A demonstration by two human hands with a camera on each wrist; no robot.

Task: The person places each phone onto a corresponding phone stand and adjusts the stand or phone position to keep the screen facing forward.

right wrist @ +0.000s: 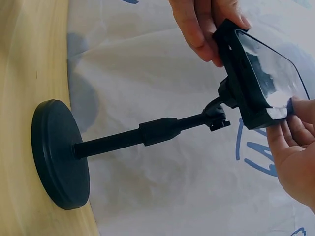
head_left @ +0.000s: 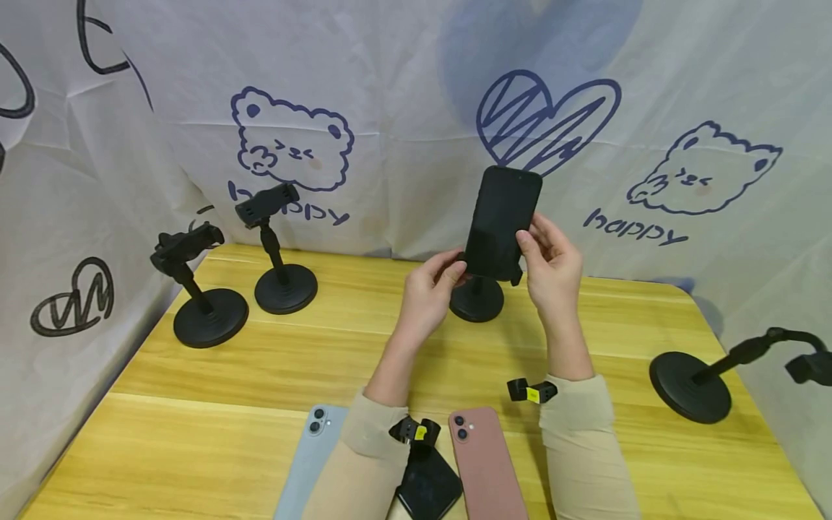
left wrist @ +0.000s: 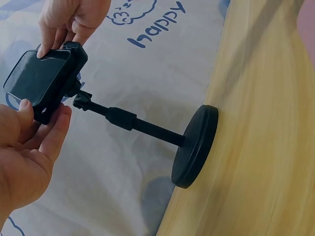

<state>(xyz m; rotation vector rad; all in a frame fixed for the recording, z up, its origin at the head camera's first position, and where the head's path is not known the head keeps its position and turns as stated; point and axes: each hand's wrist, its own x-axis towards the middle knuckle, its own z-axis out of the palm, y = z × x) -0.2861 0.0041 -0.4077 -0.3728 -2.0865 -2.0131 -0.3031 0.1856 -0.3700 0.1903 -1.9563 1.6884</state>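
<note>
A black smartphone [head_left: 503, 224] sits upright in the clamp [right wrist: 241, 83] of a black phone stand [head_left: 477, 300], its dark screen facing me. My left hand [head_left: 424, 289] pinches the clamp's end at the phone's lower left, thumb in front. On the opposite edge, my right hand [head_left: 552, 263] grips the phone, with its thumb on the front rim and fingers behind. Both wrist views show the stand's pole [left wrist: 147, 127] rising from its round base [left wrist: 197, 147] to the clamp. The phone hides much of the clamp in the head view.
Two more black stands [head_left: 211, 318] [head_left: 286, 289] are at the back left, another stand [head_left: 690, 386] at the right. Near the front lie a light blue phone [head_left: 312, 448], a black glossy item [head_left: 429, 484] and a pink phone [head_left: 487, 462]. A printed cloth [head_left: 416, 144] hangs behind the table.
</note>
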